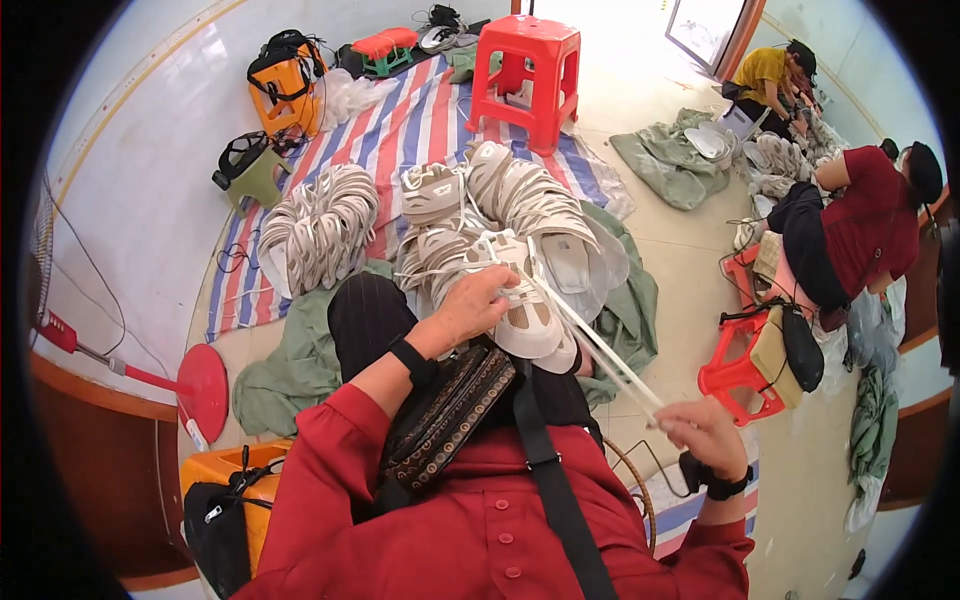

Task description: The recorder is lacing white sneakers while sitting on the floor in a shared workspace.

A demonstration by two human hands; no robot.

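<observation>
A white and beige sneaker [527, 312] rests at my lap, toe toward me. My left hand [472, 306] is closed at its side, fingertips at the lacing; whether they also pinch a lace is hard to see. From the shoe's lacing a white shoelace [600, 350] runs taut in long strands, down and to the right. Its far end is pinched in my right hand [704, 432], held out to the right. Just beyond the sneaker lie stacked rows of similar shoes [530, 200], and another pile of shoes [325, 222] sits to their left.
A red stool [527, 75] stands ahead on a striped sheet [395, 125]. A dark patterned bag [450, 415] hangs at my waist. Two people, in a dark red shirt [868, 205] and a yellow shirt [762, 72], sit at right near a low red stool [745, 370].
</observation>
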